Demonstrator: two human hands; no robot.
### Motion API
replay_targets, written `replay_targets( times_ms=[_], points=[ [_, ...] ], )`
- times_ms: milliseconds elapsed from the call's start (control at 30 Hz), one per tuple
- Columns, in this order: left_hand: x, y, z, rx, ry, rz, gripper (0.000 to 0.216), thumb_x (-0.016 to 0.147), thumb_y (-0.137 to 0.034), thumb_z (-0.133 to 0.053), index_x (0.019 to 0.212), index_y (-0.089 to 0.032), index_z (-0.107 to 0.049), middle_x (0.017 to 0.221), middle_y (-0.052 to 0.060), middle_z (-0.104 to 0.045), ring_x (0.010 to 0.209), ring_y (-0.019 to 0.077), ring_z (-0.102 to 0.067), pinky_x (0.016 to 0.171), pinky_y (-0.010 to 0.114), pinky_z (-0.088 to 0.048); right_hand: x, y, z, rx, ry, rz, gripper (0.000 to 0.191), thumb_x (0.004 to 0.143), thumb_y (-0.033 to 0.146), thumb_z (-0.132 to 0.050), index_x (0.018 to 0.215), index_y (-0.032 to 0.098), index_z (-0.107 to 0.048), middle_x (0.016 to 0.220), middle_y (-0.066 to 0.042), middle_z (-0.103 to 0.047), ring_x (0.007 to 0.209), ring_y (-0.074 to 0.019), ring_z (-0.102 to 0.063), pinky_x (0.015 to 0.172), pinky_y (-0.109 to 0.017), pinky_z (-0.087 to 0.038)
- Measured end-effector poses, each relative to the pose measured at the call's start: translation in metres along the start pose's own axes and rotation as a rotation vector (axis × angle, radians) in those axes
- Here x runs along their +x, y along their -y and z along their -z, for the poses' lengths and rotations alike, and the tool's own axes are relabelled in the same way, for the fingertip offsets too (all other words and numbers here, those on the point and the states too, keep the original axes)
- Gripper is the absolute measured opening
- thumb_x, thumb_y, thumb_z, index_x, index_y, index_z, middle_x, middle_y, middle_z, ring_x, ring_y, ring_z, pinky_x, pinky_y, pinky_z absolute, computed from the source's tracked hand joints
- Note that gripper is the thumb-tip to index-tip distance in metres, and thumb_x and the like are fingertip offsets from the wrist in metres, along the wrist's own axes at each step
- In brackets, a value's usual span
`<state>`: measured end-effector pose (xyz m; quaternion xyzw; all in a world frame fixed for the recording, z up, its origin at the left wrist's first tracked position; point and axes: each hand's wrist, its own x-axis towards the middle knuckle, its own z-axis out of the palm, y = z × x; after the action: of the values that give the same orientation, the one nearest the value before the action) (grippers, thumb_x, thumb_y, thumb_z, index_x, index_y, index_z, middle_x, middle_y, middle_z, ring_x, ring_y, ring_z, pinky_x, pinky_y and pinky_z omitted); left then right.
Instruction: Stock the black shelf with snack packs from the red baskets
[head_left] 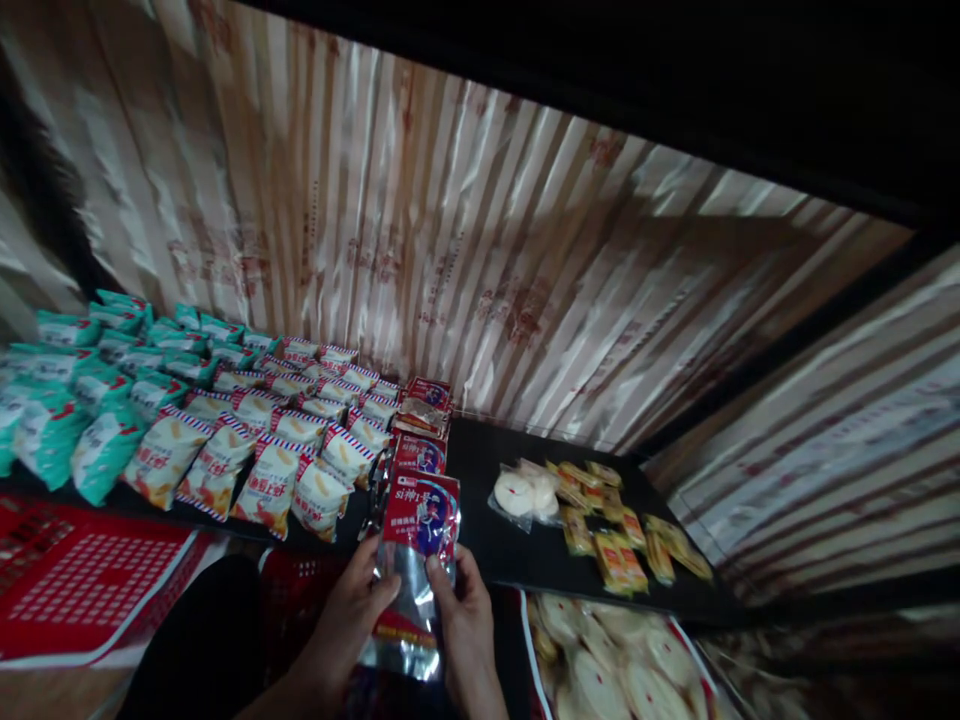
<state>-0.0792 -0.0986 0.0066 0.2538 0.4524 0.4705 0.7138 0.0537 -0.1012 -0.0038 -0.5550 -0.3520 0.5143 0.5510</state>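
Between my two hands is a red and silver snack packet (418,560) with a dark blue figure on its front. My left hand (349,610) is closed on its left edge, thumb on the front. The right edge is pinched by my right hand (463,620), thumb also in front. Just beyond it, similar red packets (421,455) stand in a row on the black shelf (487,545). White chip bags (266,485) with striped tops stand in rows left of that row.
Teal bags (112,440) fill the shelf's far left. Round white packs (517,492) and small yellow packets (619,560) lie on the right. Below are a red basket (90,590) and a bin of pale round items (600,660). Corrugated plastic-covered sheeting (420,220) stands behind.
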Motion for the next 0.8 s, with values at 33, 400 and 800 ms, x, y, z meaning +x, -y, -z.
replay_targets(
  times_ms=[33, 400, 800],
  points=[
    [0.007, 0.004, -0.001, -0.009, -0.013, -0.017, 0.065, 0.055, -0.035, -0.071, 0.115, -0.017, -0.049, 0.099, 0.011, -0.068, 0.092, 0.0257, -0.063, 0.077, 0.032, -0.049, 0.010, 0.002, 0.001, -0.014, -0.017, 0.025, 0.036, 0.068, 0.047, -0.067, 0.090, 0.019, -0.061, 0.078, -0.002, -0.068, 0.068, -0.0182, -0.062, 0.060, -0.028, -0.050],
    [0.051, -0.009, -0.028, 0.010, -0.111, -0.121, 0.084, 0.061, -0.030, -0.062, 0.135, -0.018, -0.025, 0.098, 0.009, -0.064, 0.071, 0.0194, -0.064, 0.052, 0.025, -0.049, 0.130, 0.017, -0.016, -0.179, -0.110, 0.293, 0.064, 0.073, 0.046, -0.060, 0.128, 0.018, -0.045, 0.085, -0.004, -0.068, 0.071, -0.0176, -0.063, 0.067, -0.030, -0.050],
    [0.084, -0.033, -0.048, -0.069, -0.235, -0.027, 0.054, 0.067, -0.024, -0.059, 0.120, -0.017, -0.051, 0.108, 0.010, -0.063, 0.088, 0.0222, -0.064, 0.053, 0.023, -0.050, 0.196, 0.030, -0.023, -0.736, -0.130, 0.462, 0.042, 0.078, 0.035, -0.046, 0.111, 0.014, -0.061, 0.106, -0.010, -0.064, 0.097, -0.0229, -0.058, 0.088, -0.037, -0.043]
  ],
)
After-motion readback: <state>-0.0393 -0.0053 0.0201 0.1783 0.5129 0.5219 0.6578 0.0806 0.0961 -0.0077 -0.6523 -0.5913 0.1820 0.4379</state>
